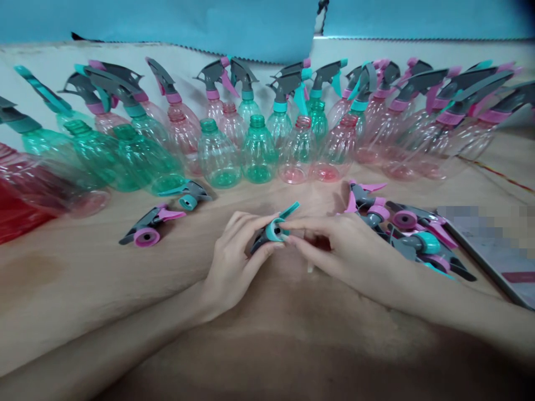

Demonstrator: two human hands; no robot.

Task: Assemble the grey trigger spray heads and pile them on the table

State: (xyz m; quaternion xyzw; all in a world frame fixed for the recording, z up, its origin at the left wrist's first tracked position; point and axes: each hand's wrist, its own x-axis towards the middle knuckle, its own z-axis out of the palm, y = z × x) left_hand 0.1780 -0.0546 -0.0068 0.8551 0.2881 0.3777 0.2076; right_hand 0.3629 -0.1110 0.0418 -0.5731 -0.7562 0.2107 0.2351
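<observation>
Between my hands, in the middle of the head view, is a grey spray-bottle trigger head [273,230] with a turquoise collar and trigger. My left hand [234,250] is closed around its grey body, with the collar's opening facing to the right. The thumb and fingers of my right hand [340,242] pinch together at that opening; what they hold there is hidden. A small pale end [310,267] shows below my right palm, perhaps part of a thin tube. Left of my hands lie a pink-and-grey trigger head [147,236] and a turquoise-and-grey trigger head [189,201].
Several loose trigger heads [404,219] are piled right of my right hand, beside a flat tablet-like device [495,259]. Across the back stand open bottles [259,150] and bottles with spray heads [281,120]. A red bag [25,214] lies far left; a thin twisted cord [497,171], right.
</observation>
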